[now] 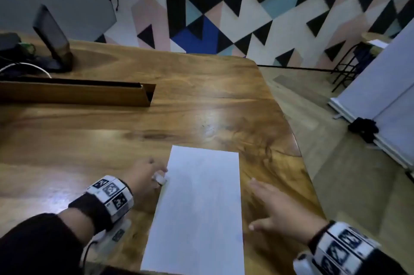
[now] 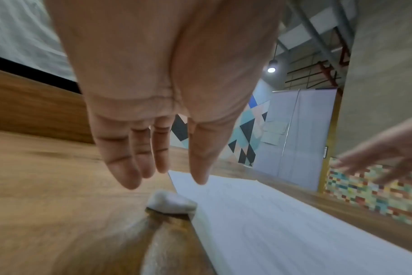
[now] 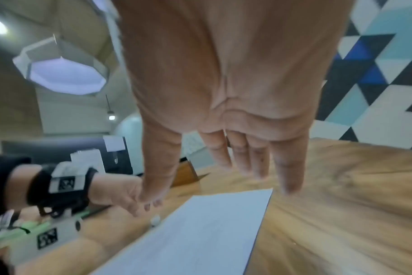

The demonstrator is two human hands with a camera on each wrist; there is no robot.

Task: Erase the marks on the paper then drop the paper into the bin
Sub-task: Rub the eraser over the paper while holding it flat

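Head view: sheet of paper (image 1: 197,212) flat on wooden table (image 1: 201,100), between both hands. Left hand (image 1: 143,177) over white eraser (image 1: 159,179) at paper's left edge; grip unclear.

Left wrist view: fingers (image 2: 127,163) straight, loosely together, above eraser (image 2: 172,201), not touching.

Right wrist view: right hand (image 3: 223,83) extended, fingers (image 3: 289,167) slightly spread above table beside paper (image 3: 200,234).

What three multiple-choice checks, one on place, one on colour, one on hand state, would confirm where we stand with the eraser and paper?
1. Where is the eraser?
A. on the table at the paper's left edge
B. in the right hand
C. at the table's far edge

2. What colour is the paper?
A. yellow
B. white
C. pink

3. How is the left hand?
A. gripping the eraser
B. fist on the paper
C. fingers straight above the eraser

Key: 1 A, it lies on the table beside the sheet; 2 B, the sheet is plain white; 3 C, the left wrist view shows a gap under the fingertips.
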